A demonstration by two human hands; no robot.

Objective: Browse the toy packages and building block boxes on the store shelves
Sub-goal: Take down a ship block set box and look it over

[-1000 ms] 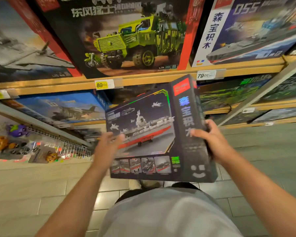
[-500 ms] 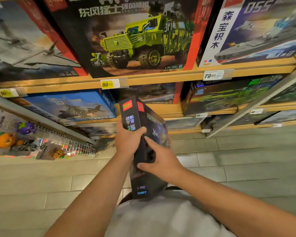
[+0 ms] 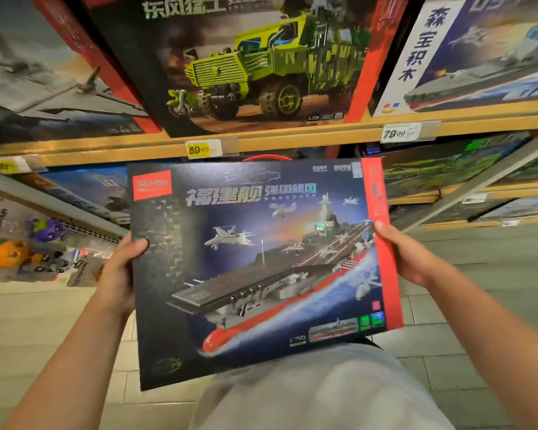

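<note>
1. Aircraft-carrier box (image 3: 261,268): held face-up before the shelves, front toward the camera, tilted slightly with the right edge higher; dark blue artwork of a grey carrier with a red hull, jets and helicopters; red logo patch at upper left, red stripe along the right edge.
2. Left hand (image 3: 118,274): gripping the box's left edge, thumb lying over the front face, remaining fingers hidden behind the box.
3. Right hand (image 3: 407,256): gripping the box's right edge at the red stripe, thumb on the front, remaining fingers hidden behind.
4. Wooden shelf (image 3: 292,136): just above the held box; bearing a yellow price tag (image 3: 199,148) reading 89.00 and a white price tag (image 3: 396,133) reading 79.00.
5. Green truck box (image 3: 261,63): upright on that shelf, red side panels, directly above the held box.
6. Warship box (image 3: 479,57): beside the truck box, at right, white strip of Chinese characters down its left side.
7. Grey aircraft box (image 3: 44,82): at left on the same shelf, blurred.
8. Lower shelves (image 3: 466,195): further boxes behind and right of the held box, artwork indistinct.
9. Bagged toys (image 3: 22,246): hanging at far left, orange and purple figures inside.
10. Tiled floor (image 3: 494,290): pale, below the shelves.
</note>
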